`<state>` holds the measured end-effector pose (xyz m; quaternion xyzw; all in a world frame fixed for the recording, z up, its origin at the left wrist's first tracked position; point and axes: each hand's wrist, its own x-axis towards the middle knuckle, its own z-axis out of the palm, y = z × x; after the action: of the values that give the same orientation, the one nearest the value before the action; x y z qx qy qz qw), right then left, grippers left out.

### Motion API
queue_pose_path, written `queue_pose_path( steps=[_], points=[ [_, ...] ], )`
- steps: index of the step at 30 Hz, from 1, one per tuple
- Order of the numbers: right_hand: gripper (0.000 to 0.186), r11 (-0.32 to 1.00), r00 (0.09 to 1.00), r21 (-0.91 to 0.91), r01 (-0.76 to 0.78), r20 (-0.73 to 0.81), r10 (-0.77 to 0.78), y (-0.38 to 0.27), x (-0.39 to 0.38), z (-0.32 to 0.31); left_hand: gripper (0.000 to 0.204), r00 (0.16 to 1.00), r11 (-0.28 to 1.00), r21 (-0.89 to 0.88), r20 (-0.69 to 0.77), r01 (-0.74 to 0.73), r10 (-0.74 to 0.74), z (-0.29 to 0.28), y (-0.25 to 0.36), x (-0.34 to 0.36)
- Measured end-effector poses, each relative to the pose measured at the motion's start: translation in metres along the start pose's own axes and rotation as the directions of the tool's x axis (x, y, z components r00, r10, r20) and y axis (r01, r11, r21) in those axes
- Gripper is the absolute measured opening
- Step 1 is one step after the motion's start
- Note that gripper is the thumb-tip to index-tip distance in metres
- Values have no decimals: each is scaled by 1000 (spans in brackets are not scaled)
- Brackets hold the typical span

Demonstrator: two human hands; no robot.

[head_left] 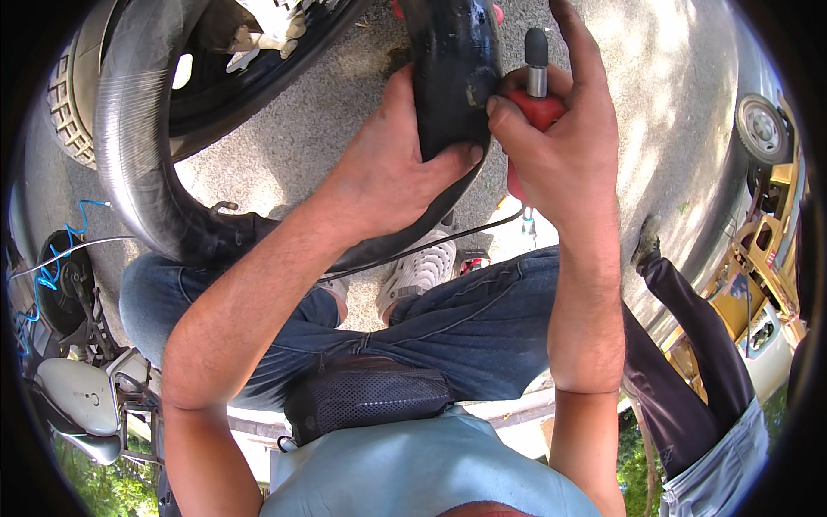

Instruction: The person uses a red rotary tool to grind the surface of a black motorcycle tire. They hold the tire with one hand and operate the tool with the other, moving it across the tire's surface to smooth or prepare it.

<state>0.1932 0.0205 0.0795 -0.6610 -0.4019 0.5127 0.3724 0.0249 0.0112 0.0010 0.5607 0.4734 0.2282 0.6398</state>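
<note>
A black inner tube (457, 77) curves across my lap and up in front of me, its stretch at the left looking paler and ribbed. My left hand (383, 168) is wrapped around its near right part, with the thumb laid across the top. In my right hand (564, 146) is a red air grinder (541, 109) with a metal shaft and a dark rounded tip pointing away from me. The tip stands just right of the tube, apart from it. My right thumb rests at the tube's edge, and a finger stretches upward. A dark hose (465, 231) runs from below the tool.
A wheel with a knobbly tyre (73, 112) stands at the far left. Blue coiled hose (52, 276) and a white scooter part (77, 396) lie to the left. Another person's dark-trousered leg (702, 302) is at the right, near a parked vehicle's wheel (762, 129) and yellow wooden structures (767, 250).
</note>
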Motion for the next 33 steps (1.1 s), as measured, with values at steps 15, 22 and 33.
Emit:
queue_pose_path(
  steps=[15, 22, 33],
  points=[
    [101, 992, 976, -58, 114, 191, -101, -1, 0, -13, 83, 998, 994, -98, 19, -55, 57, 1, -3, 4],
    [96, 972, 953, -211, 100, 300, -33, 3, -19, -22, 77, 999, 998, -47, 16, -49, 50, 0, -1, 2],
    [96, 869, 937, -489, 75, 333, 106, 6, -17, -26, 74, 1000, 999, 36, -7, 0, 1, 0, 6, -1]
  ],
)
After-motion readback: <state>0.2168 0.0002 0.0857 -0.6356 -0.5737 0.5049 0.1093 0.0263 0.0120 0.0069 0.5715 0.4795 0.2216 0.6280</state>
